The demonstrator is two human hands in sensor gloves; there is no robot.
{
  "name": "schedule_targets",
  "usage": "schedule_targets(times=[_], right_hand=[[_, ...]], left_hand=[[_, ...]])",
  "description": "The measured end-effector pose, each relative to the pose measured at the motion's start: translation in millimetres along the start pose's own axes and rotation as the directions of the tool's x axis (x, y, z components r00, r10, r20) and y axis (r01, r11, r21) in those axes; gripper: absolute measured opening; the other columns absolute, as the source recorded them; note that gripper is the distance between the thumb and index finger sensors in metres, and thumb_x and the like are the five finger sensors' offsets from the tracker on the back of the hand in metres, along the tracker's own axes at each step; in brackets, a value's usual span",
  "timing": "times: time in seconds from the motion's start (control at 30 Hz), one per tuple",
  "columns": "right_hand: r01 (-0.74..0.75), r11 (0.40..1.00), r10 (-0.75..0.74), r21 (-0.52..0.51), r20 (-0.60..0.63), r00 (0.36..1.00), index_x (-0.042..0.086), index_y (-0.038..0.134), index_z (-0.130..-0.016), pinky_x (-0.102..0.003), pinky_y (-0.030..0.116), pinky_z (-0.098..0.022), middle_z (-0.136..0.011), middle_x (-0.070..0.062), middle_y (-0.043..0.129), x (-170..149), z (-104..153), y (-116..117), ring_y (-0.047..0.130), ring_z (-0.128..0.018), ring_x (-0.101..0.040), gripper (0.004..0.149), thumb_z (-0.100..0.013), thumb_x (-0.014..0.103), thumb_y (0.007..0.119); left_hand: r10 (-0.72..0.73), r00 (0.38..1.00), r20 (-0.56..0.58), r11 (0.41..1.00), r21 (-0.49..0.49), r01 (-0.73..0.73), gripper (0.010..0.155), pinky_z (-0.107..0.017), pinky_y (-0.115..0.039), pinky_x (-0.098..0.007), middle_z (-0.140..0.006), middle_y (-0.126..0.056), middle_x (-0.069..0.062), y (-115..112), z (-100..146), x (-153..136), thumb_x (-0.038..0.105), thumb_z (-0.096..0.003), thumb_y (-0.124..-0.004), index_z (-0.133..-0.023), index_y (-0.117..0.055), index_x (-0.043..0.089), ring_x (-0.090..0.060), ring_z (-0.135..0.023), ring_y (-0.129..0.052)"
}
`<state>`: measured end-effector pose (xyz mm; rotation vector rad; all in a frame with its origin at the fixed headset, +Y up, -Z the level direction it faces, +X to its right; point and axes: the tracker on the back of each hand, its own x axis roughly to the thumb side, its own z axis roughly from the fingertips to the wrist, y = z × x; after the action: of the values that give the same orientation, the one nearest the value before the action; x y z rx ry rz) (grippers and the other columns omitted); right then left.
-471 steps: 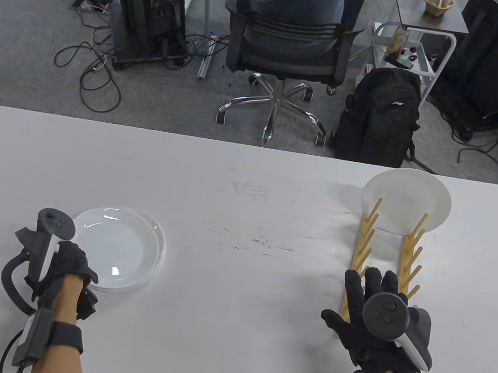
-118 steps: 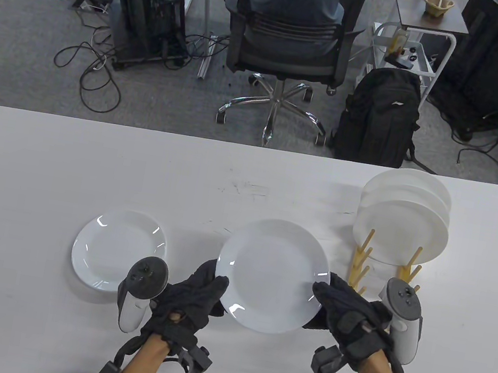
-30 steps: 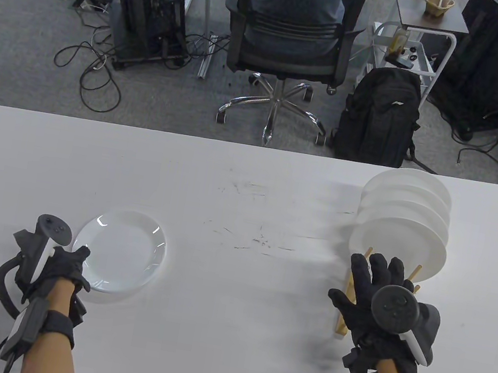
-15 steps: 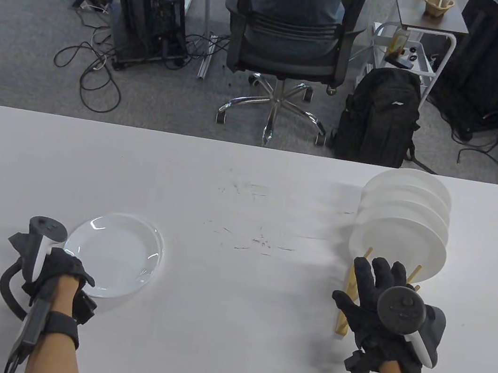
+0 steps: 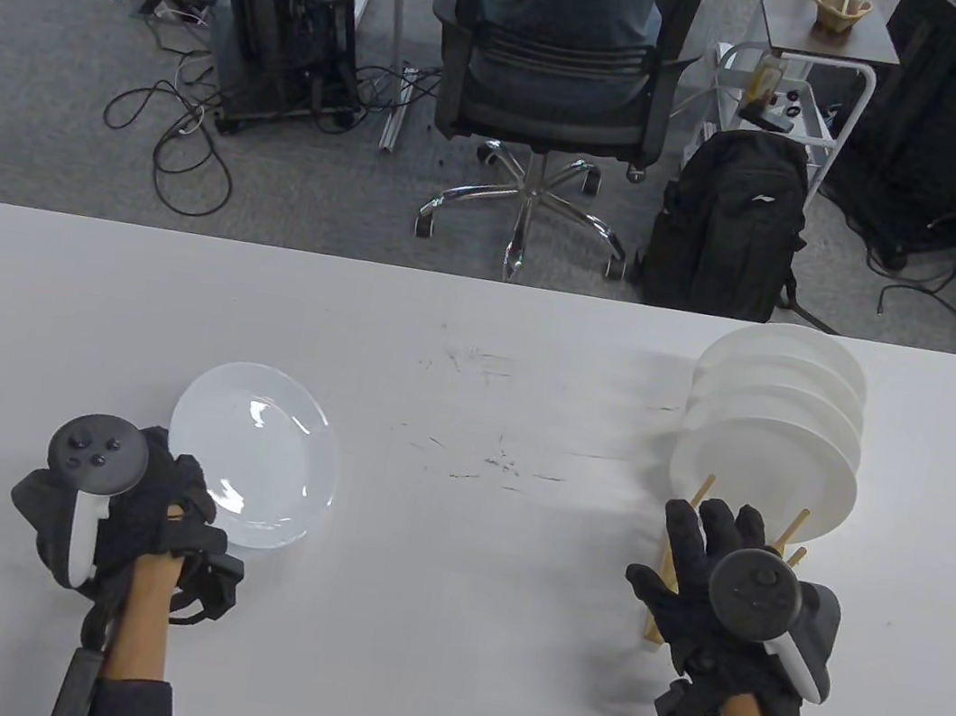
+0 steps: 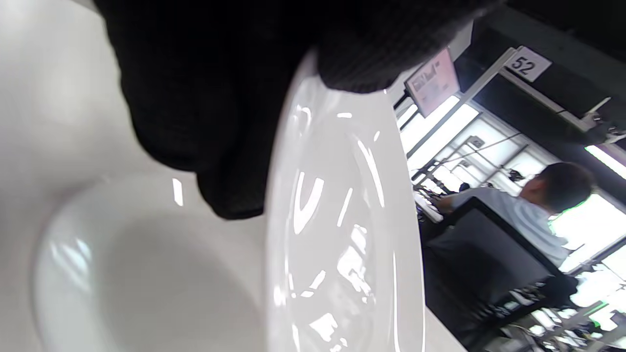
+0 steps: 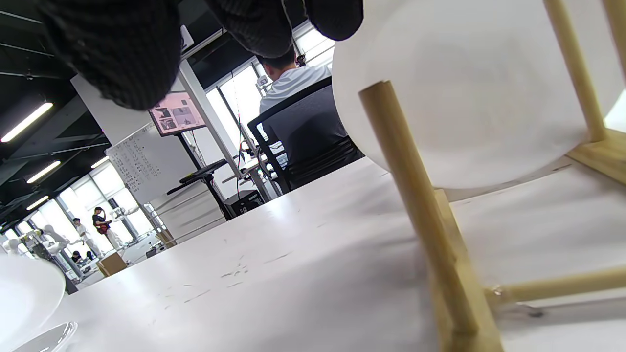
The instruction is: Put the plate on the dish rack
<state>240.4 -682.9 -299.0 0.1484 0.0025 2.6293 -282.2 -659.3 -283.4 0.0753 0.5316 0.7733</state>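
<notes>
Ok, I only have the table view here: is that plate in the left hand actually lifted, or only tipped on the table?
Observer: Lifted. The left wrist view shows the plate tilted steeply, its rim gripped by the left hand.
Operator: Anything under it?
Observer: Yes, a second plate lies flat on the table below.
Operator: Is the right hand gripping the rack?
Observer: No. In the right wrist view its fingertips sit above the dish rack, apart from the nearest peg.
</notes>
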Motion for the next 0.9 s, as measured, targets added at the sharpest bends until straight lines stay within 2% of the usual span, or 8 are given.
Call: schedule_targets(times=[0.17, 0.2, 0.4, 0.47, 0.6, 0.77, 0.83, 0.9], right_hand=[[-0.021, 0.999, 0.021, 0.042, -0.005, 1.0, 0.014, 0.035, -0.112, -0.076, 0.01, -0.067, -0.117, -0.023, 0.018, 1, -1, 5, 0.003, -0.102, -0.058, 0.081, -0.05, 0.049, 0.073], [-0.018, 0.999, 0.018, 0.05, 0.003, 1.0, 0.013, 0.034, -0.112, -0.076, 0.01, -0.067, -0.117, -0.023, 0.017, 2, -1, 6, 0.002, -0.101, -0.058, 0.081, -0.05, 0.049, 0.073], [0.05, 0.994, -0.059, 0.095, 0.089, 0.994, 0.013, 0.029, -0.111, -0.074, 0.007, -0.067, -0.117, -0.024, 0.014, 11, 1, 11, 0.0, -0.1, -0.057, 0.086, -0.048, 0.05, 0.073], [0.088, 0.987, -0.105, 0.131, 0.128, 0.986, 0.012, 0.028, -0.111, -0.074, 0.007, -0.067, -0.117, -0.024, 0.015, 17, 1, 16, 0.0, -0.1, -0.058, 0.088, -0.047, 0.052, 0.073], [0.199, 0.953, -0.242, 0.229, 0.179, 0.954, 0.006, 0.023, -0.11, -0.069, 0.006, -0.068, -0.117, -0.025, 0.018, 28, 3, 26, 0.002, -0.1, -0.058, 0.094, -0.046, 0.057, 0.069], [0.421, 0.847, -0.497, 0.323, 0.205, 0.843, 0.001, 0.021, -0.109, -0.067, 0.012, -0.069, -0.116, -0.028, 0.024, 40, 7, 36, 0.011, -0.101, -0.058, 0.093, -0.048, 0.059, 0.062], [0.481, 0.817, -0.55, 0.318, 0.176, 0.817, -0.001, 0.022, -0.107, -0.068, 0.021, -0.07, -0.114, -0.029, 0.03, 43, 8, 39, 0.022, -0.101, -0.06, 0.088, -0.051, 0.054, 0.061], [0.576, 0.751, -0.634, 0.324, 0.109, 0.766, -0.003, 0.024, -0.106, -0.069, 0.043, -0.068, -0.109, -0.031, 0.043, 42, 8, 38, 0.049, -0.096, -0.061, 0.082, -0.054, 0.048, 0.061]], left_hand=[[0.161, 0.985, 0.064, 0.975, -0.166, -0.149, 0.053, -0.035, -0.097, -0.036, -0.08, -0.097, -0.016, -39, 16, 10, 0.024, -0.0494, -0.079, -0.097, -0.071, 0.004, -0.033, -0.048, -0.116], [0.199, 0.978, 0.068, 0.959, -0.219, -0.18, 0.052, -0.035, -0.097, -0.036, -0.08, -0.097, -0.015, -48, 18, 11, 0.025, -0.0495, -0.079, -0.098, -0.072, 0.005, -0.032, -0.049, -0.116], [0.385, 0.92, 0.069, 0.859, -0.391, -0.33, 0.051, -0.035, -0.098, -0.033, -0.08, -0.098, -0.011, -90, 27, 11, 0.026, -0.0494, -0.079, -0.097, -0.074, 0.009, -0.029, -0.05, -0.117], [0.458, 0.888, 0.047, 0.792, -0.475, -0.384, 0.051, -0.036, -0.098, -0.033, -0.082, -0.097, -0.011, -105, 27, 11, 0.026, -0.05, -0.079, -0.098, -0.072, 0.009, -0.029, -0.051, -0.117], [0.527, 0.849, -0.05, 0.681, -0.573, -0.456, 0.052, -0.039, -0.097, -0.034, -0.084, -0.095, -0.011, -126, 32, 10, 0.026, -0.0511, -0.077, -0.099, -0.069, 0.008, -0.029, -0.054, -0.115], [0.58, 0.805, -0.123, 0.552, -0.667, -0.5, 0.053, -0.042, -0.096, -0.034, -0.088, -0.092, -0.011, -147, 41, 13, 0.026, -0.052, -0.075, -0.101, -0.065, 0.008, -0.029, -0.059, -0.113], [0.607, 0.779, -0.161, 0.474, -0.713, -0.517, 0.054, -0.044, -0.096, -0.033, -0.09, -0.089, -0.01, -156, 45, 14, 0.027, -0.0528, -0.074, -0.103, -0.062, 0.009, -0.028, -0.063, -0.112], [0.63, 0.754, -0.186, 0.409, -0.746, -0.526, 0.055, -0.05, -0.091, -0.038, -0.095, -0.084, -0.011, -160, 49, 16, 0.025, -0.0546, -0.071, -0.106, -0.057, 0.012, -0.031, -0.07, -0.108]])
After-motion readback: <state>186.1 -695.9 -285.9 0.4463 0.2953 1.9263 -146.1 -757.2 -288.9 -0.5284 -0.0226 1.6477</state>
